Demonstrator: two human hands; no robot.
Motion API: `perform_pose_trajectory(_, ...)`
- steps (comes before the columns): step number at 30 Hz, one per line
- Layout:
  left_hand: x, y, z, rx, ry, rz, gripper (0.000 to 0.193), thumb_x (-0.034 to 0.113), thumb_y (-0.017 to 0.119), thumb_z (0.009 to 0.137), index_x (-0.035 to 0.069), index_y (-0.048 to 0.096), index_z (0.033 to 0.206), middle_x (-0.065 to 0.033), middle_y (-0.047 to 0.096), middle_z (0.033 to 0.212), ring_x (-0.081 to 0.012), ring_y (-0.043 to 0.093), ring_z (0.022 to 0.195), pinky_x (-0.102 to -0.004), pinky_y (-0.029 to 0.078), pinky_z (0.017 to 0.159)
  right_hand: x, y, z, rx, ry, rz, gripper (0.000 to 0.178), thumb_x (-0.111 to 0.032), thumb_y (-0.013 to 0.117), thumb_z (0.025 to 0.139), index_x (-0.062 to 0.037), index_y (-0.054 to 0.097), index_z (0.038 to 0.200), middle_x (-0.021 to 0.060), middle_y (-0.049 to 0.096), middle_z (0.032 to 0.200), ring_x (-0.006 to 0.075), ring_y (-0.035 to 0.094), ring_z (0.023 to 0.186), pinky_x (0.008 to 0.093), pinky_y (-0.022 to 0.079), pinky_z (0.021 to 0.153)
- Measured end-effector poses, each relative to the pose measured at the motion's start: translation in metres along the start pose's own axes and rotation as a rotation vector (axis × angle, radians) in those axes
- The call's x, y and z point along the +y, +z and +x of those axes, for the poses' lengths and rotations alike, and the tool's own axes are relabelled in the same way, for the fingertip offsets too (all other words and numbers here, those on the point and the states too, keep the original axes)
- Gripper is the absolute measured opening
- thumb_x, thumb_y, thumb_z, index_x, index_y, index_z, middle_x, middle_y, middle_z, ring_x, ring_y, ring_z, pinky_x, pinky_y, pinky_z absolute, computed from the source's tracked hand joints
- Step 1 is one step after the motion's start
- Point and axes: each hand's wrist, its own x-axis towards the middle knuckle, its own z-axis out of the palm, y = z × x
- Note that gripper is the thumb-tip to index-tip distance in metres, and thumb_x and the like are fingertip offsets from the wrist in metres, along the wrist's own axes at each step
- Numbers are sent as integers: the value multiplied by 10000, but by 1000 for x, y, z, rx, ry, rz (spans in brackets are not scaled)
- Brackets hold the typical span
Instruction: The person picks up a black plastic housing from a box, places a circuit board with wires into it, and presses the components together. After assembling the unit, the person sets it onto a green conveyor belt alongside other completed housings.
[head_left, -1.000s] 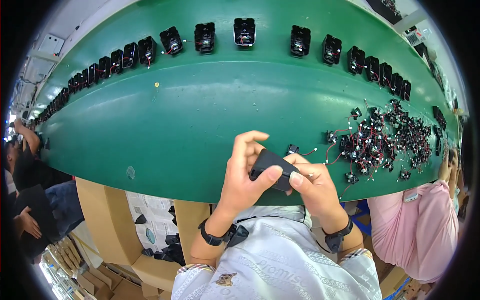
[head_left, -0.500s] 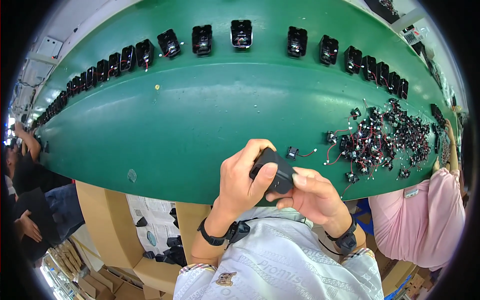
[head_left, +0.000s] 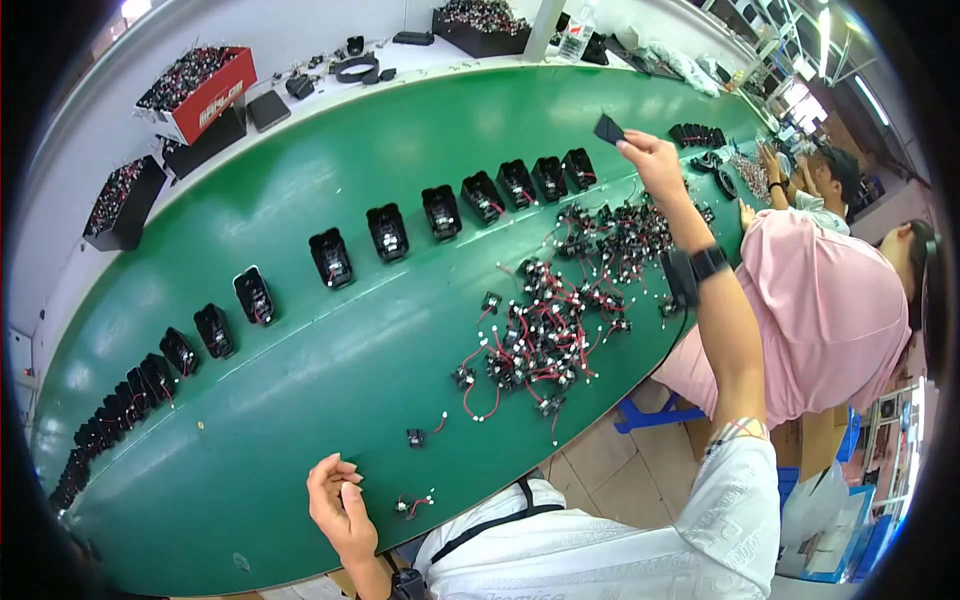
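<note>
My right hand point(head_left: 654, 166) is stretched out to the far right over the green table point(head_left: 290, 410), closed on a black plastic housing point(head_left: 608, 130). Just beyond it, at the right end, stands a row of black housings point(head_left: 697, 135). Near the table's front edge, my left hand point(head_left: 342, 508) is empty with its fingers loosely curled and apart. To its right lies a small black part with red wires point(head_left: 404, 506); a similar wired part point(head_left: 416, 438) lies a little farther off. A heap of such wired parts point(head_left: 540, 335) spreads below my right arm.
A long line of open black housings point(head_left: 388, 232) runs across the table. Behind it, on a white ledge, are a red box point(head_left: 215, 105) and black bins point(head_left: 125, 205) full of small parts. Someone in pink point(head_left: 800, 300) sits close by on the right.
My hands have parted: the left has let go of the housing and the right has carried one far right. The view has turned right. A wired part now lies beside my left hand.
</note>
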Motion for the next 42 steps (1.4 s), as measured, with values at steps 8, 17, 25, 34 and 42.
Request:
perform_pose_trajectory(8, 0, -2, 5, 46, -13, 152, 283, 164, 516, 984, -5, 577, 1203, -77, 601, 978, -115, 559, 778, -232, 441, 631, 78, 49, 12, -257, -154, -519, 320, -283, 714, 843, -78, 746, 1086, 147, 598, 1301, 340, 581, 1175, 413, 458, 1015)
perform_pose_trajectory(17, 3, 1, 6, 37, 5, 168, 213, 104, 500, 979, -18, 612, 1114, -71, 591, 964, -107, 556, 772, -226, 438, 614, 78, 51, 12, -372, -266, -552, 407, -262, 706, 847, -60, 687, 1200, 216, 561, 1361, 396, 547, 1223, 436, 436, 1046)
perform_pose_trajectory(25, 5, 8, 6, 40, 1, 178, 165, 14, 531, 937, -34, 601, 1079, -88, 579, 1009, -129, 571, 810, -247, 474, 718, 69, 31, 22, -358, -227, -580, 557, -335, 804, 745, -89, 680, 1230, 213, 559, 1376, 379, 526, 1275, 436, 412, 1084)
perform_pose_trajectory(34, 12, -74, -65, 326, 58, 550, 160, 3, 625, 855, -6, 651, 1013, -144, 658, 932, -261, 640, 848, -332, 515, 752, -207, 47, -228, -613, -634, 163, 273, -22, 664, 759, 30, 681, 1026, 159, 697, 1027, 280, 660, 982, 361, 512, 866)
perform_pose_trajectory(42, -127, -233, -297, 948, -661, 1012, 334, 140, 663, 846, 8, 578, 1140, -167, 625, 1006, -309, 599, 923, -406, 489, 834, -244, 112, -372, -971, -509, 229, 302, 63, 687, 770, -24, 714, 1059, 132, 597, 1101, 288, 590, 840, 369, 501, 731)
